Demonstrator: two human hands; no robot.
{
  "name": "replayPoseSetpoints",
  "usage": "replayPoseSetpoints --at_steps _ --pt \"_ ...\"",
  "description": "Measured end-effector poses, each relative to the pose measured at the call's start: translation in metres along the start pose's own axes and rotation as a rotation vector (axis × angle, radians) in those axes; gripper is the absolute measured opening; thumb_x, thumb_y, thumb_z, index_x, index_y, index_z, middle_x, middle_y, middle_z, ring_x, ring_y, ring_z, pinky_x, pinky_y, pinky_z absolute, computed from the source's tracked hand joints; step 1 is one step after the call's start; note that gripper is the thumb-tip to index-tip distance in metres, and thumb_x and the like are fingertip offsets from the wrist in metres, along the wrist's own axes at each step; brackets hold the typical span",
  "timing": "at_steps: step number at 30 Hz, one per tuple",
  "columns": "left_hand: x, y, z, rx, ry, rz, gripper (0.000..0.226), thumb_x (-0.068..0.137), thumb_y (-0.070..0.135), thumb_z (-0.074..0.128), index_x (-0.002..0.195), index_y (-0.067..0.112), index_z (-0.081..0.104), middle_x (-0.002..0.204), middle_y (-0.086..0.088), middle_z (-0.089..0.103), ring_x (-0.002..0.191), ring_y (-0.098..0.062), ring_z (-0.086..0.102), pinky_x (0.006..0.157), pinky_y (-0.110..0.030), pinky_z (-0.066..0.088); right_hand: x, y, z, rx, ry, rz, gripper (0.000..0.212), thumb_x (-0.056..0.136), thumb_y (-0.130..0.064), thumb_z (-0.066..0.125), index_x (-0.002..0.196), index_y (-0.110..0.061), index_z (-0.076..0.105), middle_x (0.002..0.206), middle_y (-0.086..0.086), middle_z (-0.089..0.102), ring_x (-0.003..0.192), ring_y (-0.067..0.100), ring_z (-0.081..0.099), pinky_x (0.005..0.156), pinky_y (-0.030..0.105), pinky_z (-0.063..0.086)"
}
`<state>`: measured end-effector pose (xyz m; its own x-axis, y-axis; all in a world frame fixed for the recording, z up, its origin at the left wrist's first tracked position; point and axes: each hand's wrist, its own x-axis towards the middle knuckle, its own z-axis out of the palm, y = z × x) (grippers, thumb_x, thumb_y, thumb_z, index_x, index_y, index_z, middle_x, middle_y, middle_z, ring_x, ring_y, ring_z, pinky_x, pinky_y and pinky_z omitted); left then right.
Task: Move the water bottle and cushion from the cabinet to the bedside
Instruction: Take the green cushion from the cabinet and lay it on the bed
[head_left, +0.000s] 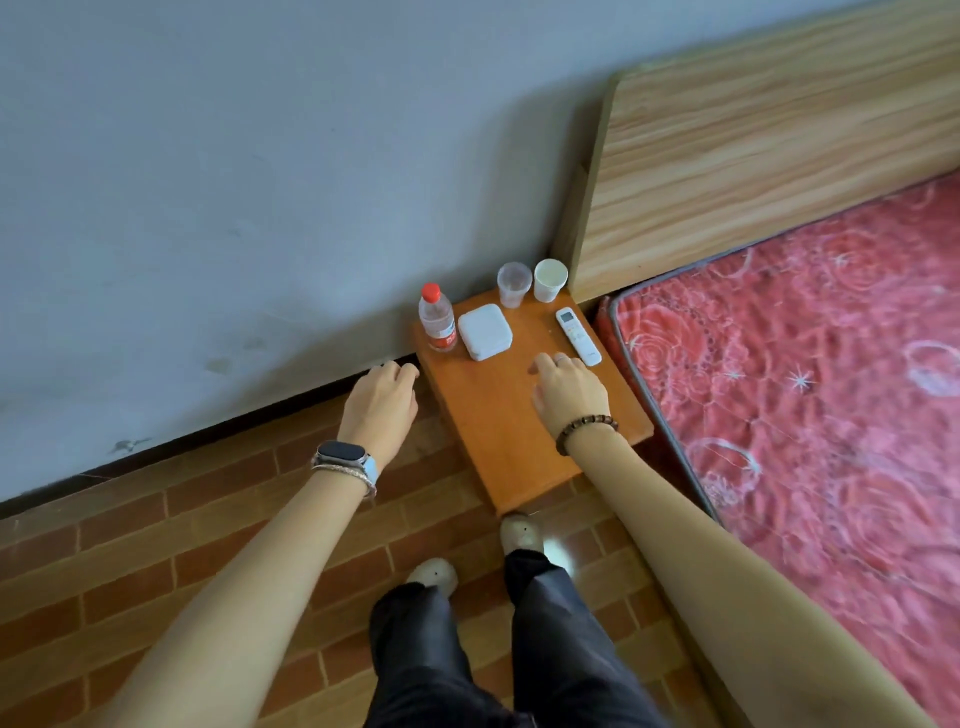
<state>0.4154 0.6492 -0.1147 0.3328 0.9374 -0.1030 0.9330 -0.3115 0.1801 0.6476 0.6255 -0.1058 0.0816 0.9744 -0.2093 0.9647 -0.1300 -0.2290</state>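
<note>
A clear water bottle (437, 318) with a red cap and red label stands upright at the back left corner of an orange bedside cabinet (498, 426). My left hand (382, 397) hovers just left of the cabinet's edge, fingers loosely curled, holding nothing, a short way in front of the bottle. My right hand (569, 391) is over the cabinet top, fingers loosely bent, holding nothing. No cushion is in view.
On the cabinet also stand a white square box (484, 332), a clear plastic cup (514, 285), a white paper cup (549, 280) and a white remote (577, 335). A bed with a red patterned mattress (810, 374) and wooden headboard (769, 135) lies to the right. Grey wall behind, brick-pattern floor (156, 561) below.
</note>
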Motion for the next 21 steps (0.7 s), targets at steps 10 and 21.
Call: replayPoseSetpoints --at_steps 10,21 --pt "-0.005 -0.010 -0.020 -0.013 -0.067 0.406 0.024 0.093 0.015 0.054 0.116 0.009 0.059 0.104 -0.013 0.065 0.094 -0.030 0.060 0.080 -0.041 0.053 -0.089 -0.031 0.000 0.088 0.120 0.316 0.025 0.096 -0.019 0.047 0.119 -0.016 0.055 0.111 0.007 0.059 0.103 0.027 0.057 0.065 0.033 0.045" --pt "-0.044 0.090 -0.021 -0.038 -0.129 0.947 0.029 0.095 0.017 0.052 0.123 0.012 0.055 0.110 -0.010 0.063 0.099 -0.025 0.059 0.086 -0.037 0.053 -0.249 -0.028 0.014 0.262 0.299 0.828 0.027 0.092 -0.016 0.048 0.117 -0.017 0.056 0.112 0.006 0.060 0.105 0.026 0.057 0.076 0.034 0.049"
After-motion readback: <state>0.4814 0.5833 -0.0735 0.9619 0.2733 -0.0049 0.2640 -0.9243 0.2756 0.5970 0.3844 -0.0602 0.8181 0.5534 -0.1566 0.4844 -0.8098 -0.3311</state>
